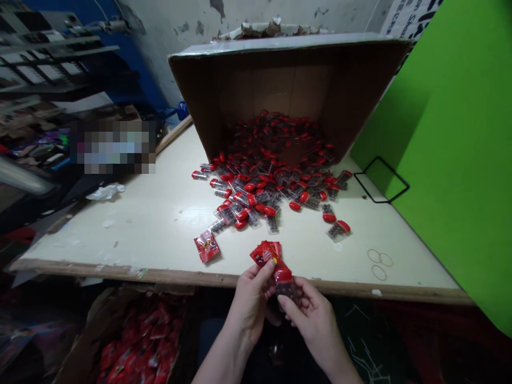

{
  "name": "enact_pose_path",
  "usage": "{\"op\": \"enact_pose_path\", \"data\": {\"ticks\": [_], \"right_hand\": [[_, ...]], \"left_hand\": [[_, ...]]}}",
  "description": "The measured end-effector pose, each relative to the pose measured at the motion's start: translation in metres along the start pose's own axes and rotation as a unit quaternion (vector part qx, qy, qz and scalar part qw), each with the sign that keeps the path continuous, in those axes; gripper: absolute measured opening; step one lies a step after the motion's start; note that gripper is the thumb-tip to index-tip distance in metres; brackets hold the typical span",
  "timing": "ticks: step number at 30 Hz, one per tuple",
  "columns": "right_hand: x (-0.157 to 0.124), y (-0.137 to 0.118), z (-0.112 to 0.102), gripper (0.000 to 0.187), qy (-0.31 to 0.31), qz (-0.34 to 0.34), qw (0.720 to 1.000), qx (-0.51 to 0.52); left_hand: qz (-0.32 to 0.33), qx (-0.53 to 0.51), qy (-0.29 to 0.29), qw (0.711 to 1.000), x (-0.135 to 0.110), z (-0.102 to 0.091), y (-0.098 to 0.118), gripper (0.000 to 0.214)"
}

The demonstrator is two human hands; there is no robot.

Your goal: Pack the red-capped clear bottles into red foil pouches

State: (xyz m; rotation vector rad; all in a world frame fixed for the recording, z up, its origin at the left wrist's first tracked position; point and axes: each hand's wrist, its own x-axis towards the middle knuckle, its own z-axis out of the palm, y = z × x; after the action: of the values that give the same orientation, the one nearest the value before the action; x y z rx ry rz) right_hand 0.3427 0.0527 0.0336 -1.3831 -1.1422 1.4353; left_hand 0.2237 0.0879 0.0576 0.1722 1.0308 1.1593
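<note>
In the head view, my left hand (256,290) pinches a red printed packet (266,252) between thumb and fingers, just above the table's front edge. My right hand (310,312) grips a small clear case (285,288) with a red cap and dark round pieces inside. The case's capped end meets the lower part of the packet; whether it is inside the packet I cannot tell. Another red packet (207,246) lies on the table to the left of my hands. Beyond them spreads a heap of the same red-capped cases (260,186).
A cardboard box (292,50) lies on its side, spilling cases onto the white table (160,224). A green panel (452,160) borders the right, near a black wire frame (382,201) and rubber bands (378,264). Lower left, a carton holds several red packets (140,341).
</note>
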Motion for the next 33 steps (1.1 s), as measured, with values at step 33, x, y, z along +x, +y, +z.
{"op": "enact_pose_path", "data": {"ticks": [33], "right_hand": [[-0.002, -0.01, -0.006, 0.03, -0.067, 0.011, 0.998, 0.015]], "left_hand": [[-0.014, 0.064, -0.035, 0.997, -0.01, 0.004, 0.001, 0.031]]}}
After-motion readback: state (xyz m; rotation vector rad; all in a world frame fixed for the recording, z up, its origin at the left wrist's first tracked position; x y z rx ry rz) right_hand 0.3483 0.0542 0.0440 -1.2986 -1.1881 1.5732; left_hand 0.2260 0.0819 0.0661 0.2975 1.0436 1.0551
